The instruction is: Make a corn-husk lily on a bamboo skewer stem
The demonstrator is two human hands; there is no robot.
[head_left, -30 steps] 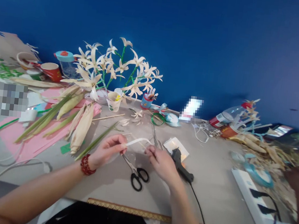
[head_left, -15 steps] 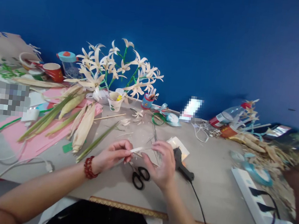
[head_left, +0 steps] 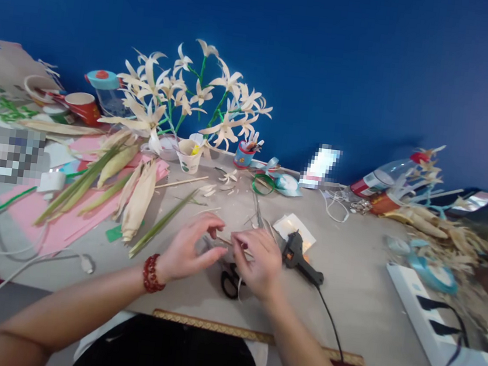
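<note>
Beyond the gold-patterned edge trim [head_left: 214, 325], grey tabletop [head_left: 354, 301] stretches from glue gun [head_left: 301, 260] to power strip [head_left: 414, 311], while the left hand [head_left: 190, 247], fingers parted, faces the right hand [head_left: 258, 261], which pinches a thin stick [head_left: 224, 241] above a dangling pale strip [head_left: 239, 289], top hidden, and partly covered scissors [head_left: 223, 283], before a blue wall [head_left: 371, 74].

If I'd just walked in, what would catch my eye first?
Probably the pale flowers on green stems at the back of the table, against a blue wall. Nearer, the left hand is open, a red bracelet on its wrist, while the right hand holds a thin strip. A black glue gun lies beside that hand.
</note>
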